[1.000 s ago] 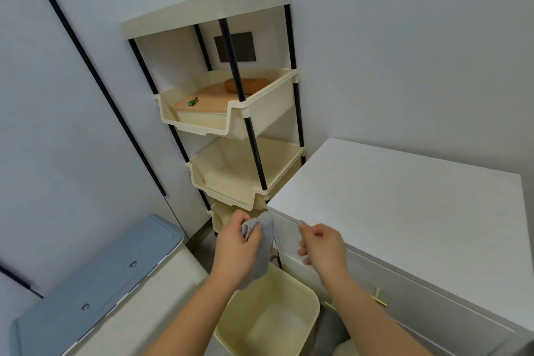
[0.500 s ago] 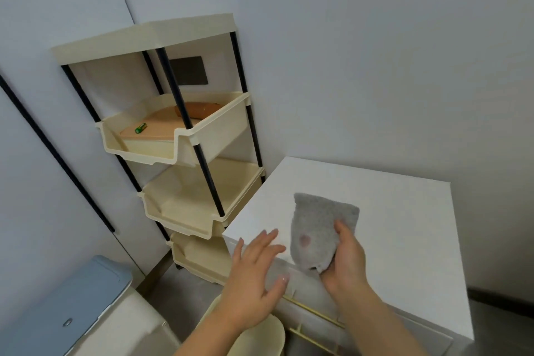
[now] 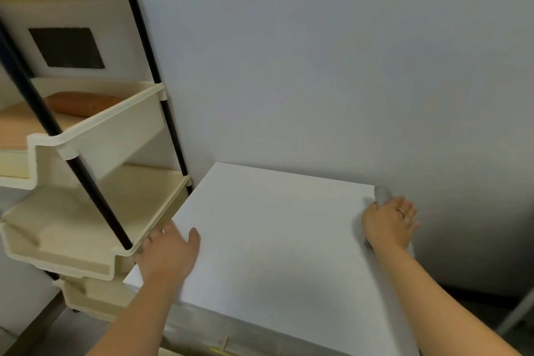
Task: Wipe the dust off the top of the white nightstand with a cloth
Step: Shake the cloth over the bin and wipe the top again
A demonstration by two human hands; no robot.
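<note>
Two bare hands of ours lie on the white nightstand [image 3: 277, 228], one at each side of its top. Our right hand [image 3: 388, 222] sits at the far right corner, palm down with the fingers spread flat, pressing the grey cloth [image 3: 382, 193] against the surface; only a bit of the cloth shows past the fingertips at the corner and a sliver under the heel of the hand, so we hold it by pressing down, not by clenching. A ring shows on one finger of that hand. Our left hand [image 3: 169, 254] rests flat and relaxed on the near left edge of the top, gripping nothing, the thumb pointing in across the surface. Between the two hands the top is plain white. Just beside the nightstand on the left stands a cream shelf rack [image 3: 95, 153] with black poles; its upper tray carries a brown object [image 3: 82, 102] on a wooden board, and the middle tray's corner is near our left hand. A pale wall [image 3: 332, 66] rises behind the nightstand.
</note>
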